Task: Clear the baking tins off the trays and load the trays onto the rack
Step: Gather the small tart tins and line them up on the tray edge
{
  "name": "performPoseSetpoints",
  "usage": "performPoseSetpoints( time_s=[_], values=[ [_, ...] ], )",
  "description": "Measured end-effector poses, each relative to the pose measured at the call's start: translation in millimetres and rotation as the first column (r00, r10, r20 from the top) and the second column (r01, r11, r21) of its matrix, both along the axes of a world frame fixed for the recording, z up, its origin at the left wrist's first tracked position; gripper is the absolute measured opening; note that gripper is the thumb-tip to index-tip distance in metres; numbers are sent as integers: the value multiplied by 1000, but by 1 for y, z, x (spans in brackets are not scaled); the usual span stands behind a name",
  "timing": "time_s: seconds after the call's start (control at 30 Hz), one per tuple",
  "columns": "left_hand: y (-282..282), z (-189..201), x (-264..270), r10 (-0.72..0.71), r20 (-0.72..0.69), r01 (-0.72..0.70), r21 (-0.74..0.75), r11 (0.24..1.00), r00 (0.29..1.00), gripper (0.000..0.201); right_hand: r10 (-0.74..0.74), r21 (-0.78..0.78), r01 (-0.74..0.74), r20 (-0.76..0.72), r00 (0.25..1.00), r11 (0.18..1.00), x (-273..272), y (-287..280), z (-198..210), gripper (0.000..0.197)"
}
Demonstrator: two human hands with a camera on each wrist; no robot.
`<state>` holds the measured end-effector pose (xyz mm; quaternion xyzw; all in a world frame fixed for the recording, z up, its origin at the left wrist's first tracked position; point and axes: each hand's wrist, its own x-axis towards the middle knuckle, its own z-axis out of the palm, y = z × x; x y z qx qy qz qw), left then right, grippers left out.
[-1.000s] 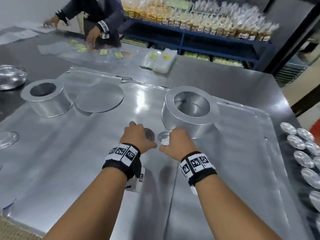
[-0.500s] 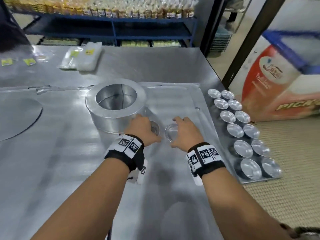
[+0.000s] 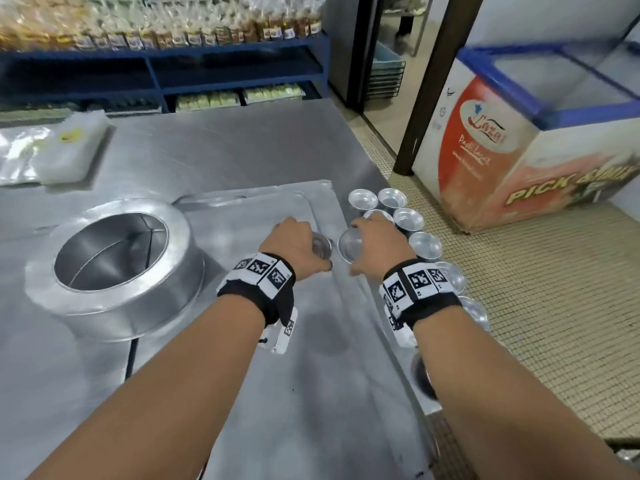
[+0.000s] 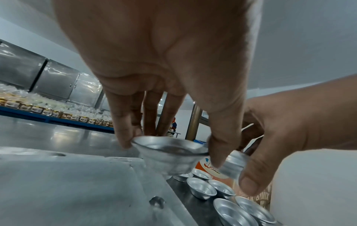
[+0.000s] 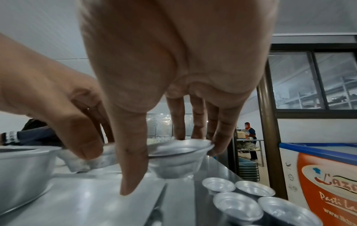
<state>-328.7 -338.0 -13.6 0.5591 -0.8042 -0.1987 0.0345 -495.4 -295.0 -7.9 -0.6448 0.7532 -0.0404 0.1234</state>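
From the head view, you are mid-way through clearing the small tins off the tray: your left hand carries one small tin over the tray's right edge, and your right hand carries another small cup tin just beside it, above the gap between the tray and the double row of small tins standing at the table's right edge. The large ring tin sits on the tray to the left, not yet moved. The next move, I judge, is to set both tins down in that row, then deal with the ring tin before any tray can go to a rack.

From the left wrist view, your left fingers and thumb pinch the tin's rim from above, the cup upright and clear of the tray. The row of tins lies just below and to the right.

From the right wrist view, your right fingertips curl round the rim of the second tin, thumb on the near side; it hangs upright above the steel table.

The table is brushed steel and slick-looking. Beyond it stand blue shelves of packed goods at the far side, and a chest freezer on the tiled floor to the right.
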Motion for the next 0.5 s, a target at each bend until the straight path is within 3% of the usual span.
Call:
performPoseSetpoints(
  time_s=[0.13,0.33,0.5],
  values=[
    [-47,4,-51,-62,6,62,-44,997,998,45,-33,24,32,17,999,999,-57,-49,5,56],
    [-120,-2,-113,-93,27,95,-86,992,995,49,-85,56,82,54,995,995,-134,-132,-1,68],
    [-188,-29,-151,-46,30,48,-72,996,998,51,-96,79,90,82,992,993,-177,-200,-22,57]
  ],
)
